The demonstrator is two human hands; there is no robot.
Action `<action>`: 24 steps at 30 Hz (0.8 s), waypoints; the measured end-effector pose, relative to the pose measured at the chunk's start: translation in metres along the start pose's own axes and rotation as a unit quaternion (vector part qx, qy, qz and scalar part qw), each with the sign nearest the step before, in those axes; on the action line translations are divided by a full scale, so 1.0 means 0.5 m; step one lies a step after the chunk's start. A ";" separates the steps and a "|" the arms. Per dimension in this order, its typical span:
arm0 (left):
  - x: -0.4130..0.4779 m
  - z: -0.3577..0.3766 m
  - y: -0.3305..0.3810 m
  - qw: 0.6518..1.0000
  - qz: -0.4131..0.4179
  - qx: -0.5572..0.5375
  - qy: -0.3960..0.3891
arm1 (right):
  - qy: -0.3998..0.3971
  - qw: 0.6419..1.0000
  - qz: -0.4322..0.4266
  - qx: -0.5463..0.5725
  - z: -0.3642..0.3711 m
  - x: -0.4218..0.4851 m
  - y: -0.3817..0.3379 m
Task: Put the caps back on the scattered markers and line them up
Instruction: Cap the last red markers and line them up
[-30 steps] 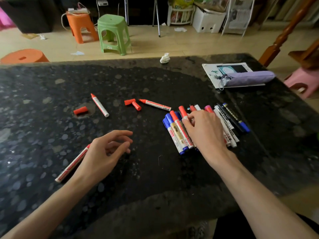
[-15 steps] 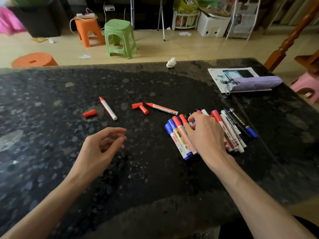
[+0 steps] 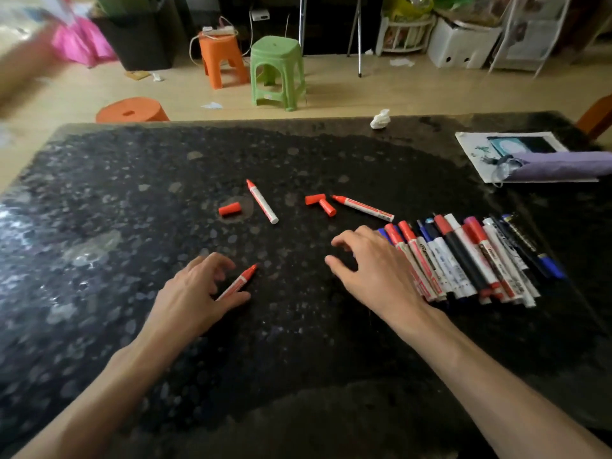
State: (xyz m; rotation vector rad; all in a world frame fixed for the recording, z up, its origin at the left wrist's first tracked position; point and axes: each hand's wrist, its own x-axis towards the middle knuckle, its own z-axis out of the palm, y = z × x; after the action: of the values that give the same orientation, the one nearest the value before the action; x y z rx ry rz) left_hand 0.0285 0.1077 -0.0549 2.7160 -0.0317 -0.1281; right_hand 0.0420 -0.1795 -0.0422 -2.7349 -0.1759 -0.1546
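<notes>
Now the left hand (image 3: pixel 195 293) is pinching the uncapped red marker (image 3: pixel 243 278), whose tip is pointing far and right toward the 2 red caps (image 3: pixel 314 199). The right hand (image 3: pixel 374 270), loosely spread and empty, is lying nearer to these caps, beside the row of markers (image 3: pixel 463 260).

dark speckled table (image 3: pixel 99 293), household clutter on the floor behind
a crumpled white tissue (image 3: pixel 381 119) sits near the table's far edge; at far right a purple pouch (image 3: pixel 563 164) lies across a printed sheet (image 3: pixel 477 154). beyond stand a green stool (image 3: pixel 276 71), an orange stool (image 3: pixel 222 58) beside it, a low round orange stool (image 3: pixel 132 111), a black bin (image 3: pixel 142 38) and a white box (image 3: pixel 460 48).
</notes>
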 end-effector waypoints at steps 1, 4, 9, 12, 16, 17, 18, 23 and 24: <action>-0.001 0.000 -0.003 1.000 -0.007 0.019 -0.014 | -0.023 1.000 -0.013 0.014 0.014 0.003 -0.014; -0.004 0.000 0.000 0.996 -0.015 0.076 -0.043 | -0.066 0.995 -0.047 0.056 0.056 0.017 -0.052; -0.002 -0.002 0.000 0.999 0.007 0.034 -0.024 | -0.005 0.997 -0.004 0.075 0.102 0.066 -0.047; -0.001 -0.011 -0.001 0.999 0.042 -0.019 0.008 | 0.086 0.995 0.033 0.043 0.108 0.109 -0.032; 0.001 -0.016 0.004 0.994 0.061 -0.089 0.023 | 0.120 0.987 0.104 0.003 0.115 0.167 -0.032; 0.002 -0.016 0.003 0.993 0.062 -0.097 0.028 | 0.128 0.985 0.116 -0.001 0.114 0.178 -0.030; 0.004 -0.016 0.002 0.992 0.062 -0.104 0.034 | 0.141 0.982 0.123 -0.003 0.111 0.187 -0.024; 0.013 -0.020 0.007 0.987 0.060 -0.135 0.060 | 0.118 0.969 0.192 -0.105 0.087 0.222 0.023; 0.013 -0.019 0.009 0.987 0.060 -0.139 0.058 | 0.101 0.965 0.206 -0.124 0.083 0.225 0.029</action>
State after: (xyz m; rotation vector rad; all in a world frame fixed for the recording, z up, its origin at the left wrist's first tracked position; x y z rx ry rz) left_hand 0.0360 0.1072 -0.0448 2.4306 -0.1320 0.0579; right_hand 0.1587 -0.1652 -0.0707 -2.9037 0.4979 -0.3535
